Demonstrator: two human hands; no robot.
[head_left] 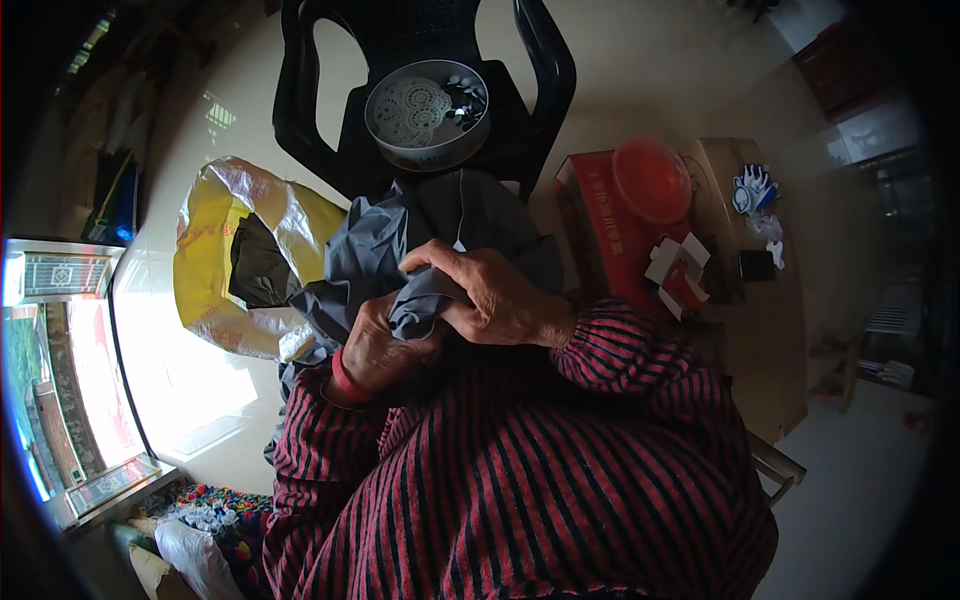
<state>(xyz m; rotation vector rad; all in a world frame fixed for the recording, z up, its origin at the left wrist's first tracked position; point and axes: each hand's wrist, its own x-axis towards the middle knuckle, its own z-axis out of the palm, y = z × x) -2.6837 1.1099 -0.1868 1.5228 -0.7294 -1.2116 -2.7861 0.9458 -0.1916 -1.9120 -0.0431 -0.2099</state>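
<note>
Dark grey fabric point(490, 215) lies bunched across my lap and hangs off to the left. My left hand point(380, 350), with a red band at the wrist, grips a folded part of it from below. From the right, my right hand point(495, 300) pinches the same fold, thumb and index finger pressed on the cloth. The two hands are close together in front of my body. A small white spot shows on the fabric just above my right hand; I cannot make out what it is.
Ahead, a black plastic chair point(350, 150) holds a round tin point(425, 155) with a lace doily and small dark pieces. A yellow-lined sack point(205, 270) with dark cloth stands left. To the right are a red box point(595, 230), a red bowl point(652, 180), gloves point(755, 190) and cardboard point(765, 340).
</note>
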